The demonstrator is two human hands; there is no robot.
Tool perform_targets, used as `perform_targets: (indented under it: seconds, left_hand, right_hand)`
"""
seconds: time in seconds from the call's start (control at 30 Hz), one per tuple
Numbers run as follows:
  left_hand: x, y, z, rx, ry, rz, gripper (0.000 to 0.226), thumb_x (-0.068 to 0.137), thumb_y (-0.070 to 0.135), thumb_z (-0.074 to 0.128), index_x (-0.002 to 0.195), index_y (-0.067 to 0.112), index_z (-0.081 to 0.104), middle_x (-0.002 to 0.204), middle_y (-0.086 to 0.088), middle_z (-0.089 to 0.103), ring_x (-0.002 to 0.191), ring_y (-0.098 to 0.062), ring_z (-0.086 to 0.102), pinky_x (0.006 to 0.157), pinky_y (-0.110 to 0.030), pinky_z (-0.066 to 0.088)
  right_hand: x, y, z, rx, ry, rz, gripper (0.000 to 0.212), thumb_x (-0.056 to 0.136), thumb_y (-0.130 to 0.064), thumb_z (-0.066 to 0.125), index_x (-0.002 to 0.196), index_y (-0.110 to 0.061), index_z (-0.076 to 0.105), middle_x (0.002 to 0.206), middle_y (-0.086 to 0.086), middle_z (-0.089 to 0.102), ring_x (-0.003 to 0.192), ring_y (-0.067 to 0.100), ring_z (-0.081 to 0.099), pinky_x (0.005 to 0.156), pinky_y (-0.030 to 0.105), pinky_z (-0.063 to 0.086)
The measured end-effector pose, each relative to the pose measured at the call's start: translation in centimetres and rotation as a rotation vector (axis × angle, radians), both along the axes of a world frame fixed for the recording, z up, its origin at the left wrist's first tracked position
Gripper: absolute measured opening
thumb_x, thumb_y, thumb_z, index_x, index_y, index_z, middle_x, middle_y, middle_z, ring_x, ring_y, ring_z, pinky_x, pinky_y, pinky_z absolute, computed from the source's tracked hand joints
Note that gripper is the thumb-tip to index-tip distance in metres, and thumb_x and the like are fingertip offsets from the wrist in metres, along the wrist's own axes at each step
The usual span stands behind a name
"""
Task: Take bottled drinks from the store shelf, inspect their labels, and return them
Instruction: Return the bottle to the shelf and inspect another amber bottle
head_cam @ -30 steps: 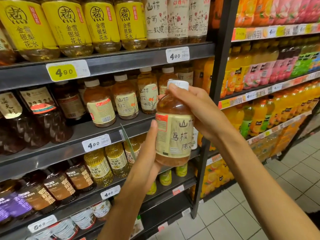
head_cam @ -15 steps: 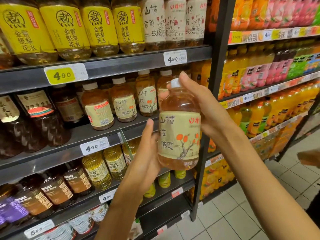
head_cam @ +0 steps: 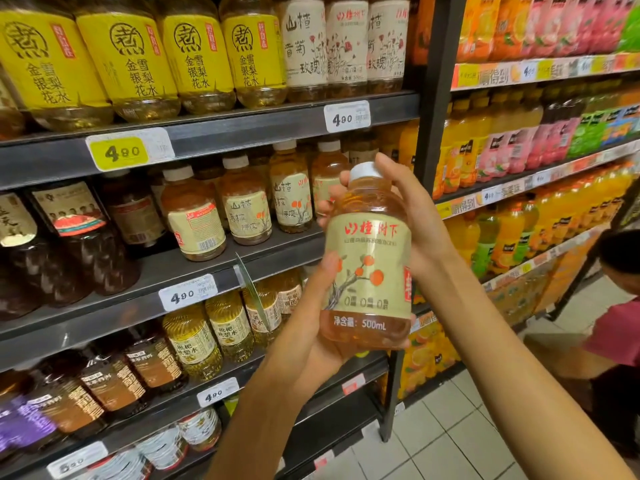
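Bottle turned since a second ago: front label now faces the camera.
The bottle [head_cam: 367,268] is upright before the shelf [head_cam: 214,133]; left hand [head_cam: 311,344] cups its base, right hand [head_cam: 412,220] wraps neck and back. Turning further could loosen the grip. Right fingertips are hidden; small print blurs.

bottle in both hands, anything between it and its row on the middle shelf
Nothing visible blocks it. The held bottle sits in front of the matching bottles on the middle shelf, with open air between; whether a free slot remains is hidden behind the left hand and right hand.
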State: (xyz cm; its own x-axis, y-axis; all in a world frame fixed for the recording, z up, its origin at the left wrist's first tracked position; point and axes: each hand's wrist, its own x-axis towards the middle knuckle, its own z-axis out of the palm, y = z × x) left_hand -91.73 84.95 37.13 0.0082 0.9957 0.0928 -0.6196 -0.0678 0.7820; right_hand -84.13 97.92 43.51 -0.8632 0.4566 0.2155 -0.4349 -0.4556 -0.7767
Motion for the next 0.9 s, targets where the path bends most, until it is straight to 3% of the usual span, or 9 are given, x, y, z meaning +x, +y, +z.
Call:
perform_targets:
  seconds: [0.13,0.27,0.37,0.5,0.63,0.8,0.9]
  left_hand:
    - [-0.9,-0.2,0.2,-0.086,0.143,0.126,0.073,0.070,0.058,0.065,0.131,0.019,0.054,0.125,-0.012,0.064,0.116,-0.032,0.060,0.098,-0.051,0.047]
    - [-0.9,-0.4,-0.1,-0.089,0.284,0.213,0.057,0.070,0.060,0.062,0.117,0.028,0.064,0.117,-0.006,0.069,0.116,-0.032,0.060,0.106,-0.059,0.036]
    - [-0.5,-0.5,-0.2,-0.111,0.180,0.225,0.064,0.063,0.055,0.070,0.118,0.023,0.060,0.116,-0.007,0.070,0.111,-0.024,0.064,0.105,-0.054,0.040]
    - [-0.3,-0.5,-0.1,-0.119,-0.030,0.184,0.074,0.064,0.052,0.074,0.127,0.016,0.057,0.120,-0.016,0.066,0.110,-0.034,0.063,0.095,-0.056,0.048]
    - [0.2,-0.4,0.5,-0.083,-0.129,-0.005,0.069,0.070,0.058,0.062,0.113,0.005,0.069,0.106,-0.028,0.067,0.087,-0.037,0.069,0.075,-0.046,0.058]
    - [0.5,-0.2,0.7,-0.129,-0.131,-0.040,0.079,0.065,0.061,0.065,0.118,0.001,0.064,0.112,-0.033,0.063,0.095,-0.041,0.067,0.079,-0.048,0.057]
    - [0.2,0.2,1.4,-0.241,-0.090,0.061,0.097,0.057,0.063,0.072,0.132,0.005,0.051,0.121,-0.030,0.060,0.103,-0.045,0.063,0.078,-0.054,0.056]
  right_hand:
    - [0.4,0.1,0.5,0.104,-0.041,-0.114,0.033,0.090,-0.041,0.053,0.093,-0.009,0.062,0.084,0.006,0.072,0.087,0.023,0.068,0.080,0.036,0.053]
    - [0.5,0.1,0.8,0.249,-0.130,-0.277,0.033,0.093,-0.042,0.053,0.096,-0.011,0.064,0.086,0.005,0.074,0.084,0.019,0.070,0.074,0.032,0.055]
    - [0.4,0.3,0.6,0.253,-0.200,-0.274,0.037,0.089,-0.045,0.057,0.100,-0.011,0.064,0.092,0.007,0.075,0.085,0.019,0.072,0.071,0.030,0.058]
    - [0.6,0.7,0.5,0.171,-0.225,-0.159,0.045,0.085,-0.049,0.060,0.107,-0.011,0.064,0.117,0.018,0.064,0.103,0.026,0.064,0.092,0.039,0.053]
    - [0.2,0.9,0.1,0.010,-0.087,-0.016,0.039,0.088,-0.041,0.056,0.105,-0.007,0.063,0.104,0.014,0.068,0.100,0.028,0.065,0.094,0.042,0.051]
    - [-0.1,0.8,0.3,-0.062,-0.062,0.024,0.031,0.094,-0.039,0.052,0.099,-0.010,0.058,0.088,0.009,0.069,0.086,0.024,0.067,0.079,0.037,0.056]
    - [0.3,1.2,0.5,-0.020,-0.155,-0.063,0.030,0.093,-0.038,0.056,0.092,-0.009,0.061,0.086,0.010,0.068,0.081,0.022,0.067,0.076,0.035,0.057]
